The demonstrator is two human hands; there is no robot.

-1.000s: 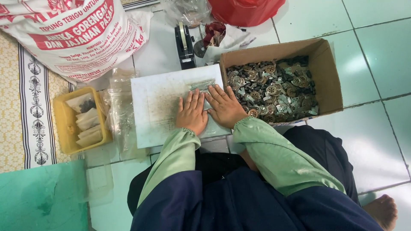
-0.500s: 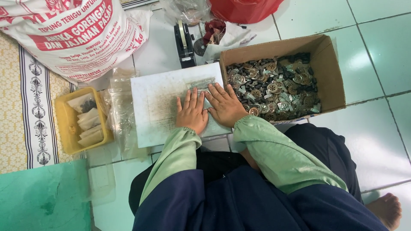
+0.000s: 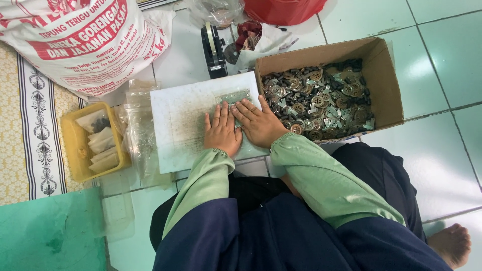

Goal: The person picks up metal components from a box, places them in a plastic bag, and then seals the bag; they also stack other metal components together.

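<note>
My left hand and my right hand lie flat, side by side, on a white board on the floor tiles. Their fingers press on a small clear plastic bag at the board's far right part. Whether the bag holds anything I cannot tell. Just right of my right hand stands an open cardboard box full of several small metal parts.
A yellow tray with packed little bags sits left, next to a pile of clear plastic bags. A large printed sack, a black tape dispenser and a red container lie beyond. A patterned mat covers the far left.
Both hands stay pressed on the bag on the board; the fingers shift only slightly. The view has drifted a little.
</note>
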